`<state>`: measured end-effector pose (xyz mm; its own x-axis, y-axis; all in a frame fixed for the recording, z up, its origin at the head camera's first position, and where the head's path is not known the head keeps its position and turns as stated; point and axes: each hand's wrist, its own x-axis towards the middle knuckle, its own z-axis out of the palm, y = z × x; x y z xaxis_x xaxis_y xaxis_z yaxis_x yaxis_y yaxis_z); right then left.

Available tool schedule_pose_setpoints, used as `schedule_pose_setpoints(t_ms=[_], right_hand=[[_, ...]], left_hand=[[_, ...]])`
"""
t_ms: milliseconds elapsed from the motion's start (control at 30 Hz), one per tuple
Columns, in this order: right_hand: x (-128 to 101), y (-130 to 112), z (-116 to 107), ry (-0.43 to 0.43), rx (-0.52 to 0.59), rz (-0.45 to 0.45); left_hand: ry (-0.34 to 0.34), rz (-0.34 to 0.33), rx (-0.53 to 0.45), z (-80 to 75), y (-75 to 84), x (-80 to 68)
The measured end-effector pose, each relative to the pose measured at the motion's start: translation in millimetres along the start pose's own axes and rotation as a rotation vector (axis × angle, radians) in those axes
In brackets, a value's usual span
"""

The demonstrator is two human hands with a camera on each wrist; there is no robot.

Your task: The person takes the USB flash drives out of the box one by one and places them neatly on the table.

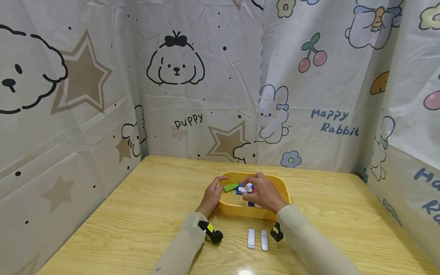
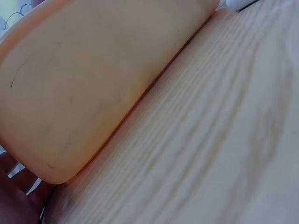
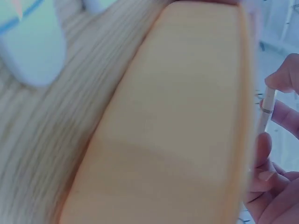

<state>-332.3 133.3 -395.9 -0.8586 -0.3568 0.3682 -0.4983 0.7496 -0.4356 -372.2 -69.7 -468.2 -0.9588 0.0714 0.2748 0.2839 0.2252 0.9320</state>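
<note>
I see the yellow tray [image 1: 237, 209] in the middle of the wooden surface [image 1: 144, 214]. The left hand [image 1: 211, 194] holds its left rim, fingers curled on it. The right hand [image 1: 262, 193] is over the tray – its fingers pinch a white USB stick [image 3: 266, 108] above a green stick [image 1: 231, 187]. Two white sticks [image 1: 257, 239] lie just in front of the tray

We are reading "Puppy" on the left curtain [image 1: 188, 120], under a drawn dog, and "Happy Rabbit" on the right curtain [image 1: 335, 122], beside a drawn rabbit.
</note>
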Motion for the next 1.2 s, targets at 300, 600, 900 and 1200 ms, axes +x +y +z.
schedule_pose_setpoints(t_ms=[300, 600, 900, 1200], right_hand=[[-28, -13, -10, 0.027, 0.055, -0.108], [-50, -18, -7, -0.029, 0.123, -0.131], [-66, -25, -3, -0.141, 0.164, -0.154], [-70, -24, 3, -0.230, 0.142, -0.212]], left_hand=[[-0.013, -0.017, -0.019, -1.0, 2.5, -1.1], [-0.013, -0.025, -0.020, -1.6, 2.8, -1.5], [-0.009, -0.022, -0.020, -1.7, 2.4, -1.3], [-0.013, -0.025, -0.037, -0.6, 0.8, -0.1]])
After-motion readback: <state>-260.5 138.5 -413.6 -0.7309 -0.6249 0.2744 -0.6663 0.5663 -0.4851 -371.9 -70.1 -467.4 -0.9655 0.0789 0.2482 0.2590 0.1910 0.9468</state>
